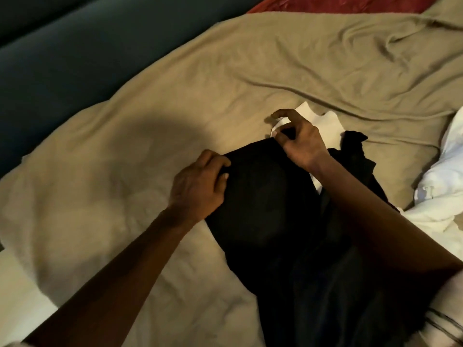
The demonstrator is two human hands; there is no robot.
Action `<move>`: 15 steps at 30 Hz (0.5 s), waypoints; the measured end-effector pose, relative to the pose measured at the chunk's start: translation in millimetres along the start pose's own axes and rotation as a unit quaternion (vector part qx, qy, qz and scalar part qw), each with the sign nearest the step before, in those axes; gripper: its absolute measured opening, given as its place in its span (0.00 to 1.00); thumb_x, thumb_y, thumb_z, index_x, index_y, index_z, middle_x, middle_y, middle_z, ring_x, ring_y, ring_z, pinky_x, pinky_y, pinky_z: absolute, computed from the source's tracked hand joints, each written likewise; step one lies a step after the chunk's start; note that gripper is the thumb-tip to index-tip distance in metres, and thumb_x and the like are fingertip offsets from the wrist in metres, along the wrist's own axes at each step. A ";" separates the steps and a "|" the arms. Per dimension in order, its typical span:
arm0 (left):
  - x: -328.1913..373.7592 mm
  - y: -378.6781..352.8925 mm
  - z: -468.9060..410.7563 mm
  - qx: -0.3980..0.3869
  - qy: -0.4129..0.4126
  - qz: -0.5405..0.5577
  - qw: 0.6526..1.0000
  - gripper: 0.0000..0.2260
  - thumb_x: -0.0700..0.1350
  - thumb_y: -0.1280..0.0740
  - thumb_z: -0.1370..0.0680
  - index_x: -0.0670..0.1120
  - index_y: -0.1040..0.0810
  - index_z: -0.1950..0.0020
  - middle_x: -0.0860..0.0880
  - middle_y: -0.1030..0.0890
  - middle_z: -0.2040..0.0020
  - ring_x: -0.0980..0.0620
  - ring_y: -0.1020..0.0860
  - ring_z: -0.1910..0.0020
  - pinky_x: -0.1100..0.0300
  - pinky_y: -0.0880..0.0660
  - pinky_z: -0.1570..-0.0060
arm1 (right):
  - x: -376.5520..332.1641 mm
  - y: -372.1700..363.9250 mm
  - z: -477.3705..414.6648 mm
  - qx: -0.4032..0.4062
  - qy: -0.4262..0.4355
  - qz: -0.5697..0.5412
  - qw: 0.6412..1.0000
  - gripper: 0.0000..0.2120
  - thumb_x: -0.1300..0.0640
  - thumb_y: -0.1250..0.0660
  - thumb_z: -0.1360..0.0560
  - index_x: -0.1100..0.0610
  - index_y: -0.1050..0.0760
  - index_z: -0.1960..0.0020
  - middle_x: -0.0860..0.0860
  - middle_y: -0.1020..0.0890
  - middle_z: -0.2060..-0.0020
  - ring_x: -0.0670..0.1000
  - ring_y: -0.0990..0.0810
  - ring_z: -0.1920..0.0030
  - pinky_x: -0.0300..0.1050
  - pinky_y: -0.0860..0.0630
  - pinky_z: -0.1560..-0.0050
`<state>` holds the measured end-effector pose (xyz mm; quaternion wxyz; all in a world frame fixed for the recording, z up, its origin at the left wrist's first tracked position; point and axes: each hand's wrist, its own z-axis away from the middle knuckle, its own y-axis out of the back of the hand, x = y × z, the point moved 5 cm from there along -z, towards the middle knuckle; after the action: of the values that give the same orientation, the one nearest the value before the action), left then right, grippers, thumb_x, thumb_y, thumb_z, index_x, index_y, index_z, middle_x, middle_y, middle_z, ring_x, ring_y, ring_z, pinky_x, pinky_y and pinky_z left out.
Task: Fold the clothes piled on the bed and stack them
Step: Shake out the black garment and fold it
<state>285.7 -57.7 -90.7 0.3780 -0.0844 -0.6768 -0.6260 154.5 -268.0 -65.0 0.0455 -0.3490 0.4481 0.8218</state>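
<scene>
The bed was covered by a rumpled tan blanket (175,96), dim under the room light. Near the middle lay a black garment (263,221), spread flat and running toward the person. The left hand (198,186) gripped its far left edge, fingers curled over the cloth and thumb pressed on top. The right hand (300,141) pinched the far right corner between thumb and fingers, the forefinger raised and bent. Just past that hand a white cloth (328,123) lay flat on the blanket, partly tucked under the black one. To the right of the wrist more black cloth (355,149) sat crumpled; I couldn't tell whether it was the same piece. Farther right was a white heap (446,171). A red cloth (338,3) showed at the far end, a dark blue surface (62,46) ran along the left, and a white sheet (15,296) showed at the near left.
</scene>
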 end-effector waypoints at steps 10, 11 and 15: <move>-20.5 -4.7 -8.0 -0.078 0.182 0.227 0.954 0.06 0.43 0.25 0.22 0.52 0.20 0.53 0.49 0.18 0.57 0.52 0.18 0.64 0.56 0.20 0.60 | 7.7 37.2 -8.2 -0.199 -0.005 0.327 0.924 0.12 0.54 0.25 0.26 0.50 0.18 0.43 0.48 0.18 0.51 0.53 0.21 0.45 0.43 0.30 0.46; -25.2 1.8 -2.6 -0.094 0.212 0.282 0.931 0.07 0.41 0.26 0.21 0.52 0.20 0.53 0.48 0.17 0.59 0.52 0.17 0.67 0.56 0.19 0.64 | 5.7 41.2 -9.6 -0.193 -0.009 0.322 0.927 0.12 0.51 0.24 0.26 0.51 0.17 0.43 0.48 0.18 0.52 0.52 0.21 0.45 0.42 0.31 0.47; -50.9 33.4 12.7 -0.152 0.215 0.253 0.931 0.03 0.40 0.25 0.22 0.48 0.16 0.51 0.47 0.17 0.63 0.51 0.19 0.70 0.55 0.18 0.62 | -15.5 50.0 -9.4 -0.136 0.029 0.316 0.938 0.11 0.52 0.25 0.25 0.54 0.15 0.44 0.53 0.16 0.49 0.56 0.19 0.42 0.42 0.31 0.50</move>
<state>335.8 -21.1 -95.2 0.6431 -0.1727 -0.4322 -0.6081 151.7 -301.2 -23.5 -0.2778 -0.2159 0.4201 0.8365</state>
